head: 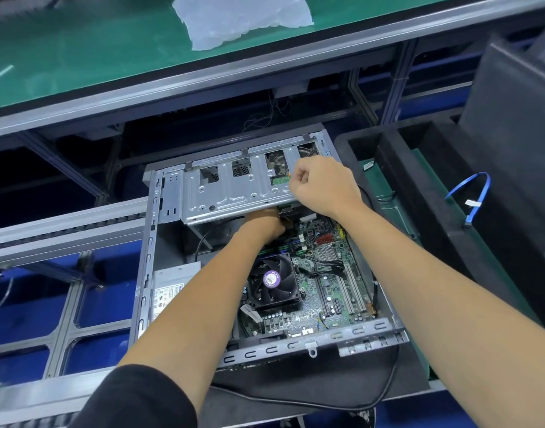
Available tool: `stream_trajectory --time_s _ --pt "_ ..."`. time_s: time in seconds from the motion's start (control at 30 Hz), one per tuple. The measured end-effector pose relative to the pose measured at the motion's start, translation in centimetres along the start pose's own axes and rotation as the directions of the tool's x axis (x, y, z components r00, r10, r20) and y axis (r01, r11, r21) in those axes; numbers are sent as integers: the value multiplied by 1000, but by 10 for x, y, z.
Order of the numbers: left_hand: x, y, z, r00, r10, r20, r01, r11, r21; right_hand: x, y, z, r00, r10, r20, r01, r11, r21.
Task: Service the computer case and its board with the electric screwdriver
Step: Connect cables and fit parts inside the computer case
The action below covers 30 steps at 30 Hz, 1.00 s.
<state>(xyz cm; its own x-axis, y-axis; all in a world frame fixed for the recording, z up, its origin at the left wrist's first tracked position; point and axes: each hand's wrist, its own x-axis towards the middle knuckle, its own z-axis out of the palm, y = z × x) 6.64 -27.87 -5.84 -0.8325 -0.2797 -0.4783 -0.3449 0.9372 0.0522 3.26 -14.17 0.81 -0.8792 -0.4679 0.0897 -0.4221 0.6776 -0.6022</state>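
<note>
The open grey steel computer case sits at frame centre. The right hand is curled, pinching something small at the perforated drive cage. The left hand reaches beneath (fingers hidden). A slip could snag cables on the green circuit board.

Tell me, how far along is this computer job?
Done: the computer case is already open, baring the board and fan. In hand: the left hand reaches under the drive cage; the right hand is fisted at its edge. Left: no electric screwdriver shows, so any screw work seems still ahead.
</note>
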Motion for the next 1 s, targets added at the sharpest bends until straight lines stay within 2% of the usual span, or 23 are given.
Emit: stream_trajectory --time_s 0.1,0.33,0.6,0.73,1.0 --pt "2 2 1 1000 -9 2 8 999 52 0 0 0 1000 2 -1 -2 1000 -6" --pt "5 2 0 998 -46 32 46 999 16 -2 -2 -1 1000 9 2 -9 1000 -9" --pt "0 2 -2 999 -28 32 26 998 53 -2 -3 -1 1000 14 -1 -14 1000 -13" --pt "-2 -5 -4 997 43 60 -41 999 -31 -2 -2 -1 1000 12 -10 -12 999 -33" --pt "-4 -12 -9 987 154 51 -152 988 -29 -1 -3 -2 1000 22 11 -22 1000 -17"
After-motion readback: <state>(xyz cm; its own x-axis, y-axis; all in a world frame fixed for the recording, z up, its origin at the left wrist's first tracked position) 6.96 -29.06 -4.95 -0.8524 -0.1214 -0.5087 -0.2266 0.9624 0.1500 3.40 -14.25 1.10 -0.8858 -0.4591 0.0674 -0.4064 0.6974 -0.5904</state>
